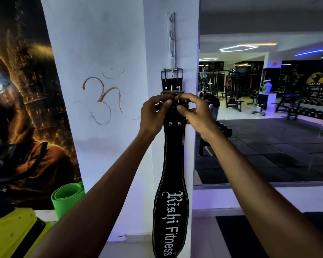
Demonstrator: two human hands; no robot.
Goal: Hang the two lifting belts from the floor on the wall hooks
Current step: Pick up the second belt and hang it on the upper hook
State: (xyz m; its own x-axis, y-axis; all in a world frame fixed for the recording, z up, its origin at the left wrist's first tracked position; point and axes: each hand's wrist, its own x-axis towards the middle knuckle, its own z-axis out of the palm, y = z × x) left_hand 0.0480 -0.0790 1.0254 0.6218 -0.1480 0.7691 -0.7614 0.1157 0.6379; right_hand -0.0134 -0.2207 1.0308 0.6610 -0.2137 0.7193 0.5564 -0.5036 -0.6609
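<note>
A white hook rail [171, 40] runs vertically on the white pillar. From its lowest hook hangs one black belt, of which only the top shows, by its metal buckle [172, 73]. In front of it hangs a second black lifting belt [172, 183] with white lettering, its buckle [172, 92] just below the first. My left hand [155, 110] and my right hand [194, 112] both pinch the top of this front belt, just under its buckle. Whether this buckle is on a hook I cannot tell.
A large poster [22, 108] covers the wall at left. A rolled green mat [67, 196] and a yellow-green machine part [13, 233] stand at lower left. To the right, a mirror [268, 108] reflects gym machines and people.
</note>
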